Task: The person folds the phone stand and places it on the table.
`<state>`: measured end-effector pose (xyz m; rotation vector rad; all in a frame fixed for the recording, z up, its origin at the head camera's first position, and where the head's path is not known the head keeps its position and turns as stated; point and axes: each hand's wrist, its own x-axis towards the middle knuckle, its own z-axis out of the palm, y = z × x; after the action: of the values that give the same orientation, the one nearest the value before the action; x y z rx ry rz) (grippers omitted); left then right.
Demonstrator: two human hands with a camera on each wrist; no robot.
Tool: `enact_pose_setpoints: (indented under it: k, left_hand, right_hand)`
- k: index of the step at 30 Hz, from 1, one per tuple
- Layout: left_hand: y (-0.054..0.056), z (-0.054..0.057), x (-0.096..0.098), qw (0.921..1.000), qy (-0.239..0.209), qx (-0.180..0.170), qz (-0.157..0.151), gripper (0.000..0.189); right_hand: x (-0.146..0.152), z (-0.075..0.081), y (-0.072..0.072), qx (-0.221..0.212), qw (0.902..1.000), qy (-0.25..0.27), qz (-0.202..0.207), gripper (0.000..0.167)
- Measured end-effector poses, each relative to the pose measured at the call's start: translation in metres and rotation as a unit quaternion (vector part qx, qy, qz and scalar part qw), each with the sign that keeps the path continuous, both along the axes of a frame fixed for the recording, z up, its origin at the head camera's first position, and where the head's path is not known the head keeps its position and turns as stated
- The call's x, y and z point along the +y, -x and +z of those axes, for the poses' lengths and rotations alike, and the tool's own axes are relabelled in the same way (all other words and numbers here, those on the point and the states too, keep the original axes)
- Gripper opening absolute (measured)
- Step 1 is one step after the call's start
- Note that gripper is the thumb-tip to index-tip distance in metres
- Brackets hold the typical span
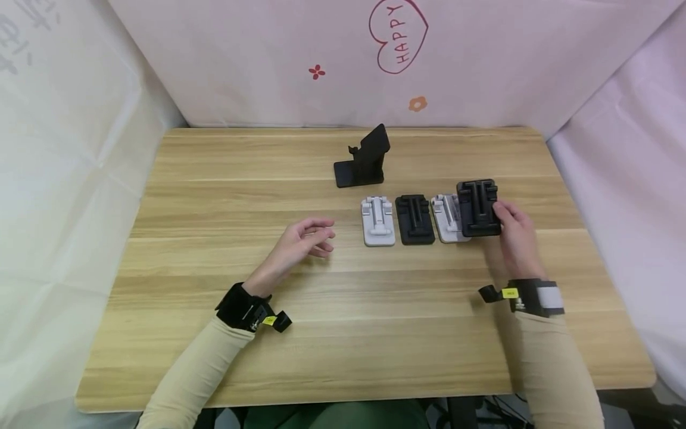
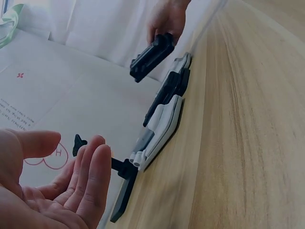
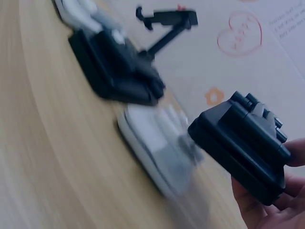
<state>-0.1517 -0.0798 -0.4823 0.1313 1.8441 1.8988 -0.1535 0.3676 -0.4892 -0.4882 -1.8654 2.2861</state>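
Observation:
My right hand [image 1: 518, 238] grips a folded black phone stand [image 1: 478, 208] by its right edge, lifted above the table and overlapping a folded white phone stand [image 1: 448, 218] in the head view. Left of that lie a folded black stand [image 1: 415, 219] and another folded white stand [image 1: 377, 221], side by side in a row. Behind the row, an unfolded black phone stand [image 1: 367, 159] has its plate tilted up. My left hand [image 1: 300, 241] hovers left of the row with nothing in it, fingers loosely bent, as the left wrist view also shows of the palm [image 2: 57, 195].
The wooden table [image 1: 214, 196] carries the stands toward its middle and right. A white cloth backdrop [image 1: 257, 65] with printed drawings rises at its back edge, and pale cloth hangs at both sides. Each wrist wears a black strap [image 1: 241, 307] with a small camera.

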Motion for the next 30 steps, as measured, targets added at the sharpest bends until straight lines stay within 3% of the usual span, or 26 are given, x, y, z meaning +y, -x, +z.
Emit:
enact_pose_setpoints:
  k: [2, 7, 13, 16, 20, 24, 30]
  left_hand:
    - [0.0, 0.001, 0.0, 1.0, 0.002, 0.002, -0.003, 0.043]
    - [0.0, 0.002, -0.001, 1.0, 0.003, 0.002, -0.004, 0.043]
    - [0.0, 0.0, -0.001, 1.0, 0.001, 0.001, -0.005, 0.042]
    - [-0.001, -0.001, -0.001, 1.0, 0.004, -0.001, -0.005, 0.041]
    - [-0.002, -0.001, -0.001, 0.9999, 0.009, -0.006, -0.001, 0.04]
    - [-0.003, -0.002, -0.002, 0.9999, 0.013, -0.008, 0.002, 0.04]
    - [-0.002, -0.004, -0.001, 0.9999, 0.012, -0.009, 0.005, 0.039]
  right_hand:
    - [0.008, -0.001, 0.001, -0.028, 0.9991, -0.029, -0.014, 0.011]
    - [0.021, -0.005, 0.005, -0.089, 0.9923, -0.08, -0.032, 0.029]
    - [0.029, -0.011, 0.009, -0.097, 0.9923, -0.068, -0.038, 0.017]
    - [0.031, -0.012, 0.009, -0.104, 0.9895, -0.095, -0.032, 0.018]
    - [0.03, -0.012, 0.011, -0.126, 0.9797, -0.155, -0.017, 0.038]
    - [0.029, -0.013, 0.013, -0.145, 0.973, -0.179, -0.016, 0.05]
    - [0.029, -0.016, 0.013, -0.176, 0.9479, -0.266, 0.003, 0.059]
